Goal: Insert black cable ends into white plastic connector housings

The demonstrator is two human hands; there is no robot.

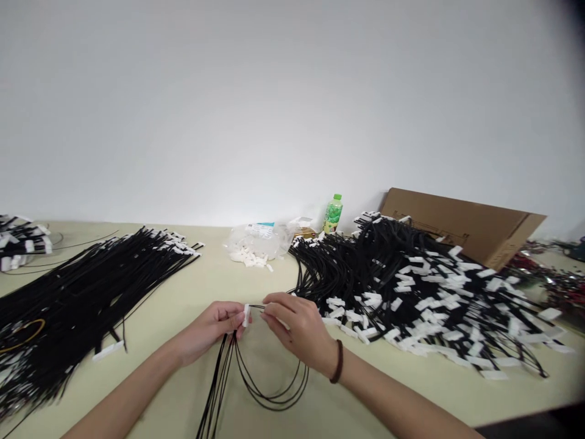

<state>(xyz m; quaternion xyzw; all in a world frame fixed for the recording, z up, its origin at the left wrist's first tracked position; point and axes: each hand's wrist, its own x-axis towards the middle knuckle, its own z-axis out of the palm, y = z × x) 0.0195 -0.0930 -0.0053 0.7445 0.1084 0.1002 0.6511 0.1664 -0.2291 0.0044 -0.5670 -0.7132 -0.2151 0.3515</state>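
Observation:
Between thumb and fingers, my left hand [223, 322] grips a small white connector [247, 315], held upright above the table. My right hand [295, 317], with a dark band at the wrist, pinches thin black wires [256, 306] just right of the connector. Several of these wires loop down below the hands, and others hang from under my left hand toward the bottom edge. The wire tips at my right fingers are too small to make out.
A long bundle of black cables [91, 286] lies left. To the right spreads a big pile of white-ended black cables [411, 286], with a cardboard box [461, 222] behind. A clear bag [260, 241] with small white pieces and a green-capped bottle [333, 214] stand near the wall.

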